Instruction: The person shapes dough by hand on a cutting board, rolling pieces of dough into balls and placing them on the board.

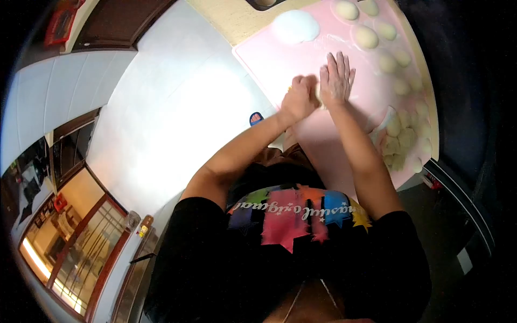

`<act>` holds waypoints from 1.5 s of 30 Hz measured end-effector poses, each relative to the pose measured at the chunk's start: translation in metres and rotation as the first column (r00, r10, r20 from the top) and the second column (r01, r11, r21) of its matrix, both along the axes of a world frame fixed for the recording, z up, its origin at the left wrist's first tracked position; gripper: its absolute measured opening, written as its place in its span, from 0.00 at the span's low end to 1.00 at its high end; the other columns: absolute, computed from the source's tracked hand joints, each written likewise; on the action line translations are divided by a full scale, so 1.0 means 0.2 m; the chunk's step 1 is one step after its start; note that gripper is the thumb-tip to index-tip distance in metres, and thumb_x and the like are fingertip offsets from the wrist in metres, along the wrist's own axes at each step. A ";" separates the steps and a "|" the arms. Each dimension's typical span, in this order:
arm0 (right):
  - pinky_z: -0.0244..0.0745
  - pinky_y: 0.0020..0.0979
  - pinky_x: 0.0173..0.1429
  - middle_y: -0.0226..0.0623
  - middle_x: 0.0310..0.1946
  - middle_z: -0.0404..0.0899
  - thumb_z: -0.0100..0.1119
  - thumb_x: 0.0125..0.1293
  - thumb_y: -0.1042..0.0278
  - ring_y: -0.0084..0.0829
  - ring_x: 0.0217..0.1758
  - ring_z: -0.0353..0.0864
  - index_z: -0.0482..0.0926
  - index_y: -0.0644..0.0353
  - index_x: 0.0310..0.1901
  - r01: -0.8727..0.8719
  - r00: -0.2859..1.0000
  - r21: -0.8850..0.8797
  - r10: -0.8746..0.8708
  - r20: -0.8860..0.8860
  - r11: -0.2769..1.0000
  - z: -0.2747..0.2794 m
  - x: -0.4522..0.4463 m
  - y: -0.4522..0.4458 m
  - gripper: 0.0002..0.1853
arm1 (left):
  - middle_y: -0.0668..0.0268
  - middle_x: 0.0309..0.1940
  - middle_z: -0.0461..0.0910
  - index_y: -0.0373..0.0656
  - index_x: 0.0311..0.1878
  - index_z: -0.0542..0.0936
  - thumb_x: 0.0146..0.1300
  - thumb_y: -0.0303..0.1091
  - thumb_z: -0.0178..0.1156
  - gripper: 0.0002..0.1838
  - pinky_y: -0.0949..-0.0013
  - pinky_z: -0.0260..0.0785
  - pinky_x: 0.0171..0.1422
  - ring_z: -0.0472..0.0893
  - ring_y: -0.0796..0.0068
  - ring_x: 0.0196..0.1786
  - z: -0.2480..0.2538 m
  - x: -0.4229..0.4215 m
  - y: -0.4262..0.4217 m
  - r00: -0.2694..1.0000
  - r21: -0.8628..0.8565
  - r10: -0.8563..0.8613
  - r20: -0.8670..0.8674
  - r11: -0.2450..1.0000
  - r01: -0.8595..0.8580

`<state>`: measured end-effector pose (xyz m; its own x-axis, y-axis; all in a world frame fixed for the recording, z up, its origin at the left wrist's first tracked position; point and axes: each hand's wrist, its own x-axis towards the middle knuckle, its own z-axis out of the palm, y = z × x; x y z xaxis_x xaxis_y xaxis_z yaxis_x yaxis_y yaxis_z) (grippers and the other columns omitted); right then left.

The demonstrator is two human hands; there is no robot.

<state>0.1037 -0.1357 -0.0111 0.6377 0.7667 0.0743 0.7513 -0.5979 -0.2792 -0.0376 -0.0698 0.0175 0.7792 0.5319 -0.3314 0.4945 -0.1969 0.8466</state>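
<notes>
A small piece of pale dough (318,98) sits between my two hands over a pink mat (323,148), mostly covered by them. My left hand (300,100) is closed, its curled fingers against the dough's left side. My right hand (337,81) lies flat on the other side, fingers stretched out and dusted with flour. Several rounded dough balls (367,37) rest along the mat's far right side. Nearer to me on the right is a cluster of smaller dough pieces (401,140), some touching each other.
A round white patch (295,27), perhaps flour, lies near the mat's far left corner. Part of a dark tray (264,4) shows at the top edge. Pale floor (172,107) stretches left of the work surface, with a blue sandal (255,119) below.
</notes>
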 end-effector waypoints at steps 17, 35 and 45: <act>0.44 0.60 0.81 0.45 0.77 0.62 0.46 0.75 0.55 0.47 0.82 0.55 0.69 0.53 0.72 -0.023 0.999 0.096 0.018 0.049 0.995 0.01 -0.10 -0.11 0.27 | 0.47 0.53 0.75 0.37 0.60 0.74 0.51 0.33 0.75 0.33 0.50 0.71 0.64 0.74 0.46 0.58 0.04 -0.04 -0.03 0.994 0.012 0.001 0.108 1.000 -0.003; 0.47 0.62 0.80 0.47 0.74 0.65 0.49 0.73 0.56 0.48 0.80 0.58 0.70 0.55 0.71 -0.035 0.999 0.131 0.031 0.034 0.991 0.04 -0.16 -0.08 0.27 | 0.49 0.51 0.76 0.33 0.59 0.73 0.51 0.25 0.71 0.30 0.54 0.72 0.61 0.73 0.46 0.57 0.02 -0.12 0.00 0.989 0.057 -0.051 0.136 0.997 0.044; 0.47 0.57 0.81 0.42 0.76 0.62 0.54 0.71 0.50 0.44 0.81 0.57 0.71 0.54 0.70 -0.161 0.846 0.319 0.297 -0.442 0.934 -0.07 0.11 0.08 0.30 | 0.45 0.63 0.69 0.38 0.64 0.72 0.50 0.32 0.74 0.36 0.51 0.72 0.66 0.72 0.42 0.64 0.07 0.11 -0.10 0.995 0.167 0.099 0.014 0.981 -0.100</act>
<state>0.1247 -0.1197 -0.0248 0.4542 0.8906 0.0248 0.5903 -0.2800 -0.7570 -0.0163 -0.0893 0.0310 0.7214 0.6542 -0.2272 0.5142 -0.2862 0.8085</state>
